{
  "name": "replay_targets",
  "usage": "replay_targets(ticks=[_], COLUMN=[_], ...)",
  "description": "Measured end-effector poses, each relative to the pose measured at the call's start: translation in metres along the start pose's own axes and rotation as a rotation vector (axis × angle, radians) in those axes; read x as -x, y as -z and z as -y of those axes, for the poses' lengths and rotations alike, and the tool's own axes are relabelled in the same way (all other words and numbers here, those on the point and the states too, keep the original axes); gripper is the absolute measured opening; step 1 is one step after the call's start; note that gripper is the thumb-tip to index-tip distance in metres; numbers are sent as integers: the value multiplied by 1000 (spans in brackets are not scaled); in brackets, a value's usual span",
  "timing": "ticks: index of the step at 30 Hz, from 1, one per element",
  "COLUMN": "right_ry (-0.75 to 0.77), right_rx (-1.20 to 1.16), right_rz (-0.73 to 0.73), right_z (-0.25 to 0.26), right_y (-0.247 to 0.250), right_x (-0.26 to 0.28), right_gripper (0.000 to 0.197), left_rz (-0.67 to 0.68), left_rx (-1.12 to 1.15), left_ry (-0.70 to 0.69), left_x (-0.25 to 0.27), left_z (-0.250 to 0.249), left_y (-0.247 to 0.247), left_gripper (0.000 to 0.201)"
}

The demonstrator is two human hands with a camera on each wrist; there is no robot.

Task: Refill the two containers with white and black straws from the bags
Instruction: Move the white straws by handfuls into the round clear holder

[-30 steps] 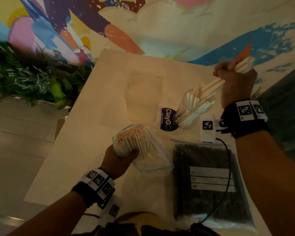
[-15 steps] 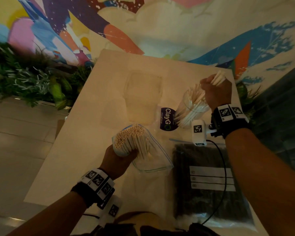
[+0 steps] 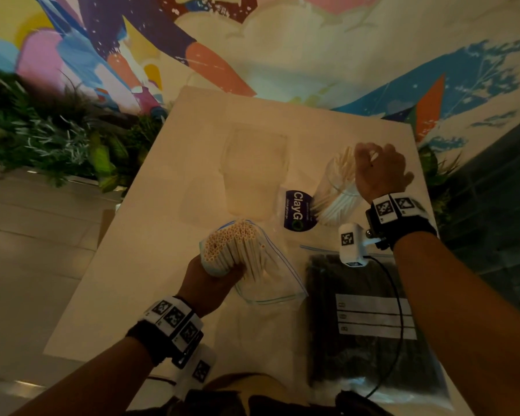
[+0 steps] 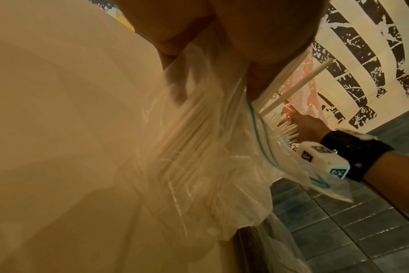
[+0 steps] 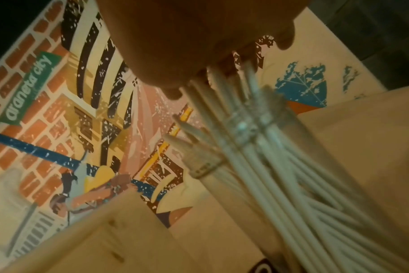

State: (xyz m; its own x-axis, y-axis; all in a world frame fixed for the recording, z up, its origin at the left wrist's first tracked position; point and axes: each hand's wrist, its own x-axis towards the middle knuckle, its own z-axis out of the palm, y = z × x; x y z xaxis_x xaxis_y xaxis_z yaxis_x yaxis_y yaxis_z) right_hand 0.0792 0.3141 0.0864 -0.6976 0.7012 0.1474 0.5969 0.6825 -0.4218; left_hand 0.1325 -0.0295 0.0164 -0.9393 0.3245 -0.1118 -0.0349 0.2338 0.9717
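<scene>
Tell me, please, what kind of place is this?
Probably a café or food court seating area: a pale table beside a colourful wall mural, a planter of greenery, and a clear cup of drinking straws.

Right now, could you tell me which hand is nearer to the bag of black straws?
Left. The left hand grips the white straws' bag just beside the bag of black straws; the right hand is farther off, at the round container beyond it.

The right hand [image 3: 379,172] sits over the mouth of the straw-filled clear cup [image 3: 338,187], blocking it from above. Bare table [image 3: 168,205] lies open to the left of the clear rectangular container [image 3: 254,169]. The black straw bag [image 3: 370,322] covers the near-right table; the zip bag of white straws [image 3: 252,262] stands beside it.
</scene>
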Motion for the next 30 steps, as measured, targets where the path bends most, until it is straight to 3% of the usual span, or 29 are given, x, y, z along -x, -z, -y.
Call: replay_targets(ticks=[2, 4, 6, 9, 12, 15, 18, 21, 24, 26, 30], right_ry=[26, 94, 163, 202, 324, 267, 222, 287, 434, 418, 390], right_rx=[-54, -258, -339, -189, -45, -160, -118, 7, 18, 40, 78], right_rz=[-11, -156, -245, -117, 0, -51, -109, -31, -90, -93, -96], right_z=[-4, -4, 1, 4, -5, -4, -2, 0, 5, 7, 9], right_y=[-2, 0, 4, -1, -15, -14, -13, -15, -13, -11, -6], right_x=[4, 3, 0, -5, -5, -8, -4, -3, -3, -3, 0], right_gripper=[66, 72, 65, 57, 68, 67, 63, 60, 50, 41, 55], left_rz=[-1, 2, 6, 7, 14, 11, 11, -1, 4, 13, 17], left_rx=[-8, -20, -23, -7, -8, -20, -28, -35, -40, -37, -37], left_ry=[-2, -9, -12, -10, -17, -9, -3, -5, 8, 3, -8], left_x=[0, 0, -1, -2, -3, -3, -3, -3, -3, -3, -2], left_z=[-1, -1, -1, 0, 2, 2, 2, 2, 3, 2, 1], left_y=[1, 0, 0, 1, 0, 1, 0, 0, -1, -1, 0], left_gripper=[42, 42, 43, 41, 42, 44, 43, 43, 43, 44, 45])
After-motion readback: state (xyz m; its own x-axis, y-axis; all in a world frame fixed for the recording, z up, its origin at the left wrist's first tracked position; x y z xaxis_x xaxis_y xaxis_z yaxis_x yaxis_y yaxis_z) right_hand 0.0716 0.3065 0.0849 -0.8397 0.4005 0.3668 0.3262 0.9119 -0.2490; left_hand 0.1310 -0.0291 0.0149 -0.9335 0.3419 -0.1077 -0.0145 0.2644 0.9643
